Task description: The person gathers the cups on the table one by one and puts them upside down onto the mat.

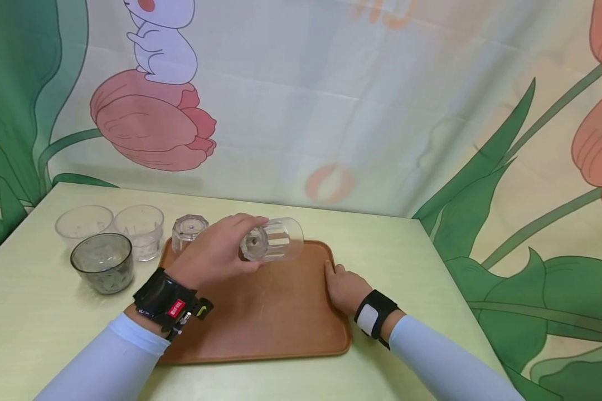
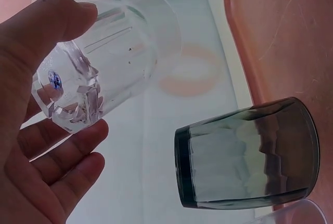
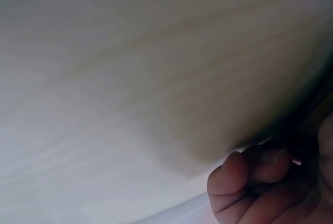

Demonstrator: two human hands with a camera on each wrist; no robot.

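My left hand (image 1: pixel 221 245) holds a clear drinking glass (image 1: pixel 281 239) by its base end, the glass tipped on its side over the brown tray (image 1: pixel 266 317). In the left wrist view, thumb and fingers wrap the faceted base of that glass (image 2: pixel 119 52). A smoky grey glass (image 2: pixel 244 156) stands upside down on the tray in that view; in the head view the left hand hides it. Another glass (image 1: pixel 188 227) sits base-up at the tray's back left corner. My right hand (image 1: pixel 348 288) grips the tray's right edge, fingers curled in the right wrist view (image 3: pixel 255 182).
Left of the tray, two clear glasses (image 1: pixel 142 228) and a smoky grey glass (image 1: pixel 105 264) stand upright on the pale table (image 1: pixel 30 312). A printed curtain (image 1: pixel 301 111) hangs behind the table and along its right side.
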